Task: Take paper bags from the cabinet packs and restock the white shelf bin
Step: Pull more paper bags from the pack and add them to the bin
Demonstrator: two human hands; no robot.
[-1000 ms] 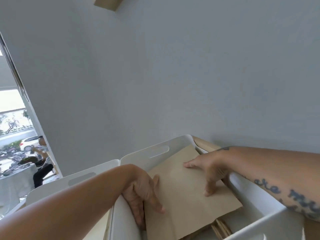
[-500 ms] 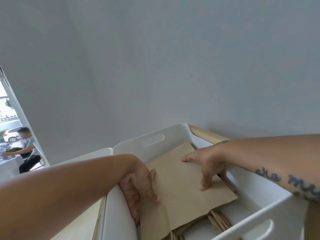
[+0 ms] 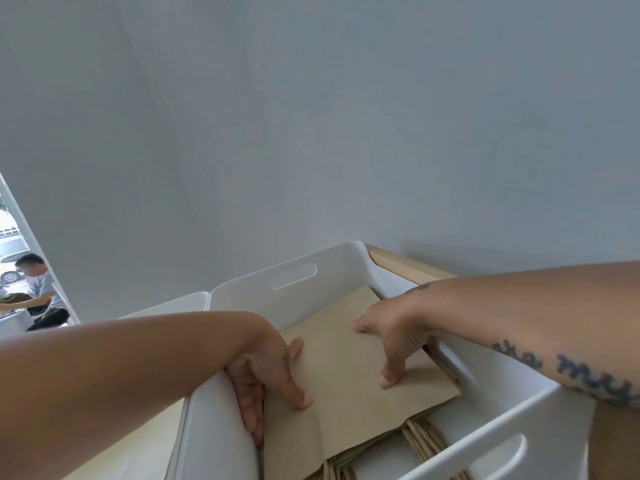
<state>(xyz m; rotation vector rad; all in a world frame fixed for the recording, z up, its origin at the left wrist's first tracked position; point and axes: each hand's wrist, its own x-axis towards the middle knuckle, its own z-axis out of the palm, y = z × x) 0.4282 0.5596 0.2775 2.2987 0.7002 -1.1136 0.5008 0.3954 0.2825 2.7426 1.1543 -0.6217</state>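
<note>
Where the near wall of the white bin (image 3: 498, 448) cuts across the bottom edge, smooth moulded plastic with a rounded rim and an oval handle slot is seen. Twisted paper-cord handles (image 3: 424, 441), tan and ropey, are exposed just behind it, under the flat kraft paper bags (image 3: 346, 375). The bags lie inside the bin as a matte, creased brown stack, top sheet flat and rectangular. The left hand (image 3: 266, 372) is laid over the bin's left wall, fingers spread and extended: some are pressed flat on the top bag, others are tucked down between the stack's edge and the wall. Nothing is gripped. The right hand (image 3: 391, 336) is arched over the stack's right side, fingertips planted on the paper, palm lifted; nothing is enclosed there either. Script tattooing is visible on that forearm. A second oval slot is cut in the bin's far wall. A pale wood shelf edge (image 3: 398, 266) is seen behind the far right corner, against a plain grey-white wall (image 3: 346, 133). Far left, a seated person (image 3: 38, 292) is visible through a window.
</note>
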